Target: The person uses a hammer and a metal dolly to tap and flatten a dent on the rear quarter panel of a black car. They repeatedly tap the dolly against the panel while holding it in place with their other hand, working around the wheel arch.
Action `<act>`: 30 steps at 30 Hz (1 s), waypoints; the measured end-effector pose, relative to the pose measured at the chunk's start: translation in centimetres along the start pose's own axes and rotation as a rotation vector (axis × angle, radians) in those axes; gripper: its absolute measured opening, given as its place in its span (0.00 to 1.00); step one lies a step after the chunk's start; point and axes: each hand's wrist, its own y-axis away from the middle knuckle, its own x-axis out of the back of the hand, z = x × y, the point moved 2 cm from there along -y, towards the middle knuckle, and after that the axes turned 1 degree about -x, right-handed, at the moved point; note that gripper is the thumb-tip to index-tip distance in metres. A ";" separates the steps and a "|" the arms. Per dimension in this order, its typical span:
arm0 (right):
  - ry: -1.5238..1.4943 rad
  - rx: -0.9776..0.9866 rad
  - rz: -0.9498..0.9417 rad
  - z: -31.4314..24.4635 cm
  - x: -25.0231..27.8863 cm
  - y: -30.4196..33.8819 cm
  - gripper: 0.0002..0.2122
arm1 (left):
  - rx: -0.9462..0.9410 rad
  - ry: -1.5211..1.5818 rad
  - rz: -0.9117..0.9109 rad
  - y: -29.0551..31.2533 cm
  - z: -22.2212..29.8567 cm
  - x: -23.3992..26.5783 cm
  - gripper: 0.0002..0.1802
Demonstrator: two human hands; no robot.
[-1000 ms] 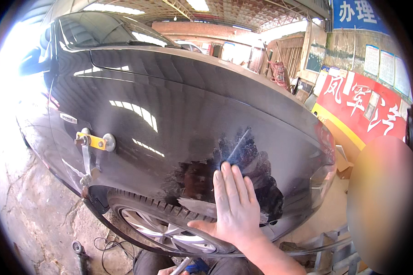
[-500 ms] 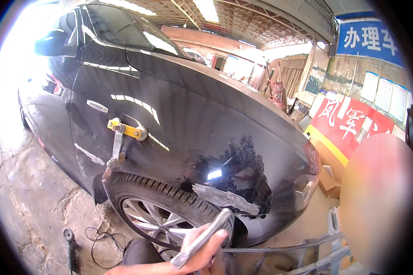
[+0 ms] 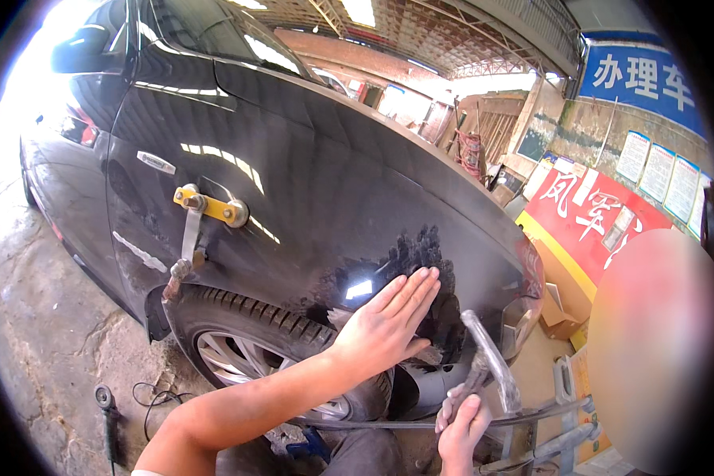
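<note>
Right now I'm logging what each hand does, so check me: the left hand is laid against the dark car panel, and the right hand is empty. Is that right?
Not quite: the right hand is not empty. The head view shows it gripping a grey, hammer-like tool. The left hand is indeed laid against the dark car panel.

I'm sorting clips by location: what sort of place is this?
Likely a car body workshop: a dark car with a scuffed patch, a yellow-barred tool on its side, and a black tool on the floor.
</note>
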 end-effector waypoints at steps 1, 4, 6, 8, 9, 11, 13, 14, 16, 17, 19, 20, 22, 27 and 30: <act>0.006 0.015 -0.023 -0.6 -0.7 -0.3 0.21 | -0.007 -0.014 -0.002 0.3 -0.3 0.0 0.41; -0.003 0.065 -0.076 -1.1 -1.7 -0.6 0.21 | 0.004 0.011 0.010 1.6 -1.1 0.3 0.42; 0.034 0.069 -0.111 -1.5 -1.8 -0.8 0.21 | 0.047 0.035 0.001 2.3 -2.0 1.2 0.43; 0.079 0.031 -0.147 -2.1 -2.1 -1.4 0.20 | 0.087 0.026 0.000 3.1 -2.9 1.8 0.43; 0.118 0.039 -0.156 -2.0 -2.0 -1.6 0.20 | 0.108 -0.003 0.002 3.5 -3.3 2.0 0.43; 0.201 0.055 -0.177 -1.8 -1.4 -1.9 0.20 | 0.149 -0.022 -0.004 4.1 -3.7 2.1 0.44; 0.319 0.188 -0.106 -1.7 -1.2 -1.7 0.19 | 0.148 -0.043 0.012 4.3 -3.7 2.0 0.44; 0.380 0.277 -0.095 -1.5 -1.0 -1.8 0.18 | 0.149 -0.053 0.018 4.4 -3.7 2.0 0.45; 0.461 0.254 -0.134 -1.3 -0.5 -2.2 0.18 | 0.155 -0.041 0.015 4.5 -3.6 1.7 0.45; 0.497 0.244 -0.157 -1.1 -0.4 -2.4 0.18 | 0.158 -0.044 0.015 4.5 -3.8 1.6 0.45; 0.416 0.156 -0.213 -1.7 -0.9 -3.2 0.18 | 0.161 -0.053 -0.006 4.7 -3.8 1.6 0.45; 0.391 0.150 -0.217 -2.2 -1.1 -3.3 0.19 | 0.162 -0.057 -0.009 4.7 -3.9 1.6 0.45; 0.431 0.266 -0.135 -2.5 -1.3 -2.6 0.19 | 0.160 -0.053 -0.004 4.6 -3.9 1.4 0.45; 0.440 0.094 -0.189 -3.0 -1.9 -3.6 0.22 | 0.156 -0.054 0.005 4.6 -4.1 1.3 0.46; 0.497 0.186 -0.131 -3.3 -1.4 -2.5 0.23 | 0.166 -0.037 0.000 4.6 -3.9 1.4 0.46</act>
